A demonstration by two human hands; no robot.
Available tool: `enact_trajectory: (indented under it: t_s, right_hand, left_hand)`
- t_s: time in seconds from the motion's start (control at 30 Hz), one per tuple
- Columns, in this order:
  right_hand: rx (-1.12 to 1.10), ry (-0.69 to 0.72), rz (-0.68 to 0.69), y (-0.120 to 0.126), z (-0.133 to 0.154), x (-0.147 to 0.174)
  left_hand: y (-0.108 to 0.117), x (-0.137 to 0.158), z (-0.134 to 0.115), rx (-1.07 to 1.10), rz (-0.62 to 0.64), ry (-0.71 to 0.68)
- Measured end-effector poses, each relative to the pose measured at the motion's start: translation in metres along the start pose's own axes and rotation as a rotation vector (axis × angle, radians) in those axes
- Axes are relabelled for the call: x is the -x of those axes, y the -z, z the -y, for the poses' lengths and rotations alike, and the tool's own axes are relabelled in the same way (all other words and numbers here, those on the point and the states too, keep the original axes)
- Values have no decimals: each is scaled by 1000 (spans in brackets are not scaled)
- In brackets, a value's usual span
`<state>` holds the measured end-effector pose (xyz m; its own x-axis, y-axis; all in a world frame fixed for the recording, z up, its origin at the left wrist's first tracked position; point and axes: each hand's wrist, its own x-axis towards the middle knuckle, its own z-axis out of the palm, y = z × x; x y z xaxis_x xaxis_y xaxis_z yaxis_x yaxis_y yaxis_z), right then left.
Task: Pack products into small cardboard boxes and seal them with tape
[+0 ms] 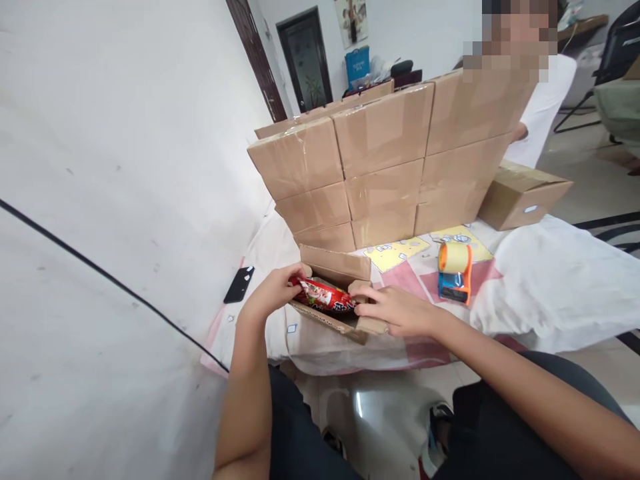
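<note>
As my left hand (273,290) pinches the left end of a red packet (327,295), its grip narrow on the wrapper, my right hand (400,310) lies at the packet's other end, fingers a little spread over the carton's right flap; whether that grip holds the wrapper too, I cannot tell. Between my hands, the packet lies lengthwise inside the small carton (335,263), which sits near the table's (320,353) front edge, toward its left side. Near the table's left edge lies a black phone (239,285); a tape dispenser (455,273) stands to the right, and stacked cartons (385,167) rise behind.
</note>
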<state>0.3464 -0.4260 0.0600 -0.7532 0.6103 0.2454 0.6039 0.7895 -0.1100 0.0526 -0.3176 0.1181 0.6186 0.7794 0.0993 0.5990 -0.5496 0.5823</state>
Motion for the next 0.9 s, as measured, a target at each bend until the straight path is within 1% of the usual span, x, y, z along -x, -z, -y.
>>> enact_trajectory:
  t_s: [0.1,0.23,0.27,0.33,0.4,0.43,0.57,0.67,0.8,0.9]
  right_hand:
    - [-25,17,7,0,-3,1]
    - [-10,-21,-10,1,-4,1]
    - [-5,-30,-10,1,-4,1]
    - [-9,-39,-2,1,-4,1]
    - [-25,-39,9,1,-6,2]
    - [-32,-42,12,0,-7,3]
    - [-33,-84,22,-4,-10,3]
    - [-53,-79,-1,-6,-13,2]
    - [-87,-65,-62,-7,-17,2]
    - [-92,-93,-77,-9,-22,5]
  left_hand:
    - [1,-1,-1,33,-16,-27]
    - [2,-6,5,165,-147,-48]
    - [1,-7,7,162,-145,-33]
    - [-4,-8,13,84,-60,4]
    - [-12,-9,19,-44,29,23]
    - [-15,-10,23,-103,37,27]
    - [-30,-19,35,-254,-42,45]
    - [-33,-27,39,-318,-44,44]
    - [-23,-29,38,-344,-55,52]
    - [-14,-26,40,-301,-125,39]
